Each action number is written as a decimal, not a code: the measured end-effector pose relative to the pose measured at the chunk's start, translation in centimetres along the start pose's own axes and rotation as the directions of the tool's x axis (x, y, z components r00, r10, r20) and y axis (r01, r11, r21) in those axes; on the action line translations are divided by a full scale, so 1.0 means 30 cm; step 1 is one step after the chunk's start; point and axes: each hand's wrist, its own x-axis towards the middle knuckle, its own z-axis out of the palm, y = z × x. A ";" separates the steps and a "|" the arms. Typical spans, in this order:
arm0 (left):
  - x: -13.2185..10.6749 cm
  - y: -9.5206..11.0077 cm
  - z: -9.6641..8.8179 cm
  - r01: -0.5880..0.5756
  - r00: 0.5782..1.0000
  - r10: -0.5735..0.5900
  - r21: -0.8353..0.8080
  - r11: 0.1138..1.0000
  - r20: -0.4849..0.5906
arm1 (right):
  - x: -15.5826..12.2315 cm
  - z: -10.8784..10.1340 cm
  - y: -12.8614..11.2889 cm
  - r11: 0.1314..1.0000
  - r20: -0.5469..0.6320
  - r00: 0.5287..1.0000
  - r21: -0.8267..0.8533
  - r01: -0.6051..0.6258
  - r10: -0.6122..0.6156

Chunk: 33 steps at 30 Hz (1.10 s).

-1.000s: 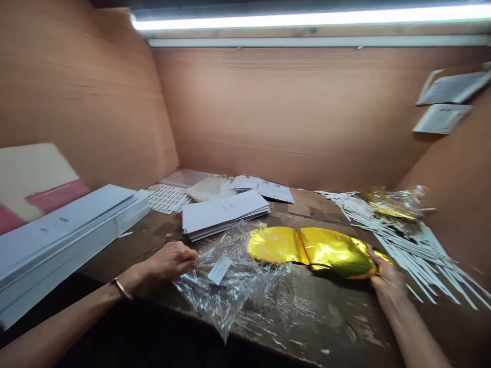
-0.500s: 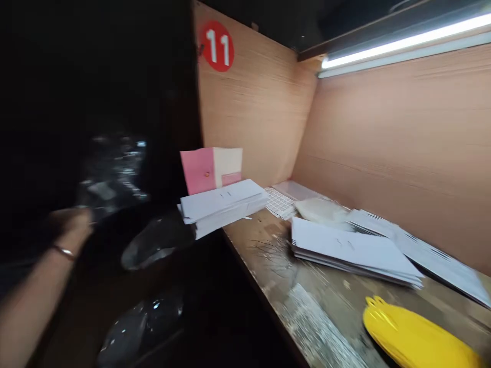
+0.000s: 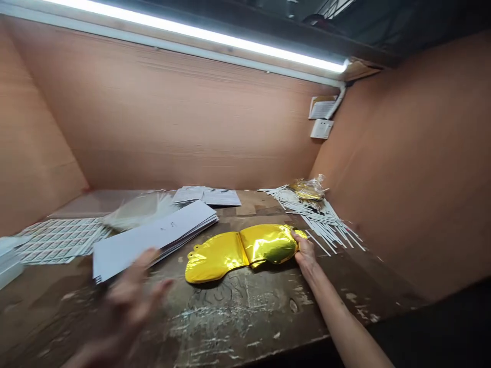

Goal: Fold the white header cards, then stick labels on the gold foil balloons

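One blur nearest you is your left hand, fingers spread, seemingly empty, masking an edge of the white card stack, which seems angled for easy reach. Your right hand pinches the right end of the gold foil bundle, probably to steady it on the table, hiding that tip. Farther back, clear wrap obscures a gold pack among white sticks.

White socket below lit tube lamp
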 end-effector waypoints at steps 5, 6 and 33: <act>0.141 0.198 0.469 -0.406 0.826 0.386 -0.039 0.913 0.410 | -0.016 -0.012 0.012 1.000 0.025 1.000 0.011 0.002 -0.002; 0.160 0.219 0.513 -0.405 0.826 0.380 -0.030 0.914 0.416 | -0.015 -0.017 0.011 1.000 0.029 1.000 0.008 -0.003 0.003; 0.137 0.220 0.683 -0.131 0.923 0.177 -0.154 0.979 0.343 | -0.088 0.028 -0.082 0.954 0.304 0.948 0.248 -0.170 0.090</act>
